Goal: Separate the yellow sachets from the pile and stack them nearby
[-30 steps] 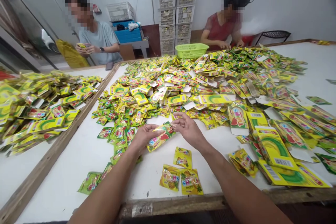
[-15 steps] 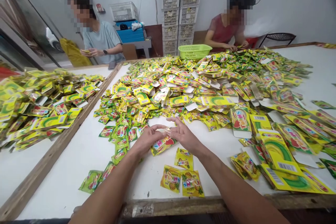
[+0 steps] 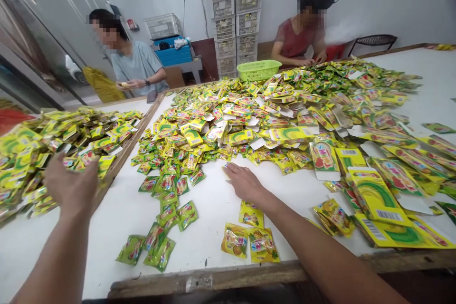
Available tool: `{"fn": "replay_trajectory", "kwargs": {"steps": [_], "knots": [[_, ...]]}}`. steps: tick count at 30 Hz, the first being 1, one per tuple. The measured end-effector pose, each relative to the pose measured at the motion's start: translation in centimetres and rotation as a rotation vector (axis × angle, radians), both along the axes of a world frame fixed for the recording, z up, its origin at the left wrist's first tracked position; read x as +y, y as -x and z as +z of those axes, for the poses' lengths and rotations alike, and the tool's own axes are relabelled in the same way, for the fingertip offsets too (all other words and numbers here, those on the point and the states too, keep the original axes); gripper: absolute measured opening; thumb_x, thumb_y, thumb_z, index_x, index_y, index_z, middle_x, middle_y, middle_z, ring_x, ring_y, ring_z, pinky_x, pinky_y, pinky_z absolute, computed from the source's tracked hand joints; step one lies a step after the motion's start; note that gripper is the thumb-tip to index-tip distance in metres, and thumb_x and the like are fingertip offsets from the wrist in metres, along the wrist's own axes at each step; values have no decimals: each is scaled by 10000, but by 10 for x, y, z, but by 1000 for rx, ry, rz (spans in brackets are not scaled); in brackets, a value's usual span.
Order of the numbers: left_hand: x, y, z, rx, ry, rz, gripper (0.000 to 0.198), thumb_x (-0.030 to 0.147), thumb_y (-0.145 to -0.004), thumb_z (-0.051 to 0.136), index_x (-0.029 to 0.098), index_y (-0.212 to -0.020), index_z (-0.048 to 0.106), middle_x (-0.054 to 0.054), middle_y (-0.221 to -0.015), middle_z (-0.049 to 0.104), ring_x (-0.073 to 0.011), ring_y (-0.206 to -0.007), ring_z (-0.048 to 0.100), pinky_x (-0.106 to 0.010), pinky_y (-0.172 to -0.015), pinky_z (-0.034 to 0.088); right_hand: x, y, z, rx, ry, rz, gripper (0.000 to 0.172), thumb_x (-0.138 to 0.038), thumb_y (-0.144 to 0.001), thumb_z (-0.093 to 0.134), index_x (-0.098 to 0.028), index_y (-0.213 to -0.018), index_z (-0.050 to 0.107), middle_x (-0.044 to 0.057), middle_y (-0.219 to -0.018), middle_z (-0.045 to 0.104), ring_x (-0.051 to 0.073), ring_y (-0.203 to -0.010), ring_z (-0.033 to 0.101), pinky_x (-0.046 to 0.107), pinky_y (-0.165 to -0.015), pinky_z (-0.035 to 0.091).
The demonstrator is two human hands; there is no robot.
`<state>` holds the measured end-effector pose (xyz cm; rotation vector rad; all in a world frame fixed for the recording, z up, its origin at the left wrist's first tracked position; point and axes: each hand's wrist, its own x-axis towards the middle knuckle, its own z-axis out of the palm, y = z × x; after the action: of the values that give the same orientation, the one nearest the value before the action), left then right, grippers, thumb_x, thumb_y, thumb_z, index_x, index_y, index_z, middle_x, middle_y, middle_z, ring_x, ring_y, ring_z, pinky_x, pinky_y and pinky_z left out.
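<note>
My left hand [image 3: 71, 178] is over the near side of the left heap of small yellow boxes [image 3: 39, 152], blurred, its thumb and fingers spread with nothing visible between them. On the white table, my right hand [image 3: 244, 181] reaches in front of the central heap, fingers stretched out together and pointing left; I cannot make out anything in it. Just below its wrist lies a yellow sachet [image 3: 251, 213], with two pineapple sachets [image 3: 235, 241] closer to the table edge. Green watermelon sachets [image 3: 169, 213] trail down between my arms.
A wooden strip [image 3: 126, 149] divides the table. Open boxes [image 3: 379, 199] lie at the right. Behind the mixed heap stands a green basket [image 3: 259, 70]. Two co-workers, one in a blue shirt [image 3: 137, 64] and one in a red shirt [image 3: 294, 40], handle things across the table. Crates [image 3: 224, 23] are stacked by the wall.
Both hands held a small yellow box together in the middle. My left hand has swung left to the box heap, and that box is out of both hands. My right hand stays near the middle.
</note>
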<state>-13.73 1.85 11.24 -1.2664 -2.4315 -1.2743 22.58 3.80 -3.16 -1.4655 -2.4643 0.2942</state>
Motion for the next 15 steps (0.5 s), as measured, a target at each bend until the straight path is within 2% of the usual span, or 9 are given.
{"fn": "replay_trajectory", "kwargs": {"steps": [1, 3, 5, 6, 7, 9, 12, 13, 15], "knots": [[-2, -9, -5, -3, -15, -30, 372, 427, -680, 615, 240, -998, 564, -58, -1137, 618, -314, -1084, 524, -451, -830, 417, -2, 3, -1, -19, -30, 16, 420, -113, -864, 395, -160, -1268, 498, 126, -1361, 479, 232, -1251, 441, 368, -960, 378], [-4, -39, -22, -104, 24, -127, 343, 425, -698, 603, 216, -970, 608, -64, -1057, 665, -258, -945, 608, -393, -792, 459, -4, 6, 0, -32, -79, 11, 434, -32, -815, 376, -167, -1184, 561, 125, -1249, 581, 224, -1135, 533, 337, -896, 400], [-4, -78, -40, -157, 136, -375, 298, 407, -741, 564, 183, -919, 646, -68, -946, 700, -218, -866, 635, -335, -755, 478, -5, 5, 3, 23, -93, -48, 383, -43, -794, 397, -172, -1089, 603, 107, -1057, 672, 215, -983, 593, 307, -821, 414], [-3, -97, -49, -151, 185, -436, 265, 401, -746, 561, 186, -862, 663, -55, -876, 710, -207, -812, 643, -319, -730, 480, -5, 3, 5, 75, -83, -104, 335, -84, -805, 411, -175, -1060, 608, 93, -964, 690, 211, -907, 606, 293, -773, 419], [-2, -114, -58, -109, 249, -490, 244, 396, -750, 560, 189, -812, 673, -49, -817, 711, -207, -773, 645, -315, -715, 476, -5, 1, 7, 136, -65, -167, 290, -138, -821, 423, -180, -1040, 607, 76, -886, 693, 204, -836, 611, 278, -720, 419], [0, -141, -74, 134, 426, -579, 241, 391, -764, 549, 185, -772, 674, -66, -775, 699, -234, -765, 638, -328, -699, 463, -6, -3, 12, 247, -14, -279, 238, -246, -848, 431, -193, -1005, 601, 47, -777, 678, 188, -716, 602, 255, -633, 397], [3, -161, -96, 491, 560, -650, 209, 264, -755, 548, 131, -869, 661, -142, -893, 677, -281, -915, 605, -338, -756, 443, -8, -5, 17, 311, 70, -327, 200, -300, -840, 457, -209, -956, 593, 19, -690, 643, 175, -652, 578, 240, -589, 357], [5, -162, -101, 540, 570, -651, 217, 206, -753, 525, 115, -905, 650, -157, -922, 668, -281, -943, 595, -335, -772, 436, -9, -4, 17, 310, 102, -319, 187, -283, -822, 478, -214, -957, 588, 13, -676, 632, 175, -653, 573, 238, -588, 348], [8, -161, -109, 516, 574, -626, 242, 136, -759, 464, 111, -928, 635, -152, -908, 666, -267, -915, 601, -331, -766, 429, -8, -3, 17, 311, 164, -294, 199, -228, -784, 505, -223, -968, 579, 4, -667, 616, 175, -660, 563, 238, -590, 340]]}}
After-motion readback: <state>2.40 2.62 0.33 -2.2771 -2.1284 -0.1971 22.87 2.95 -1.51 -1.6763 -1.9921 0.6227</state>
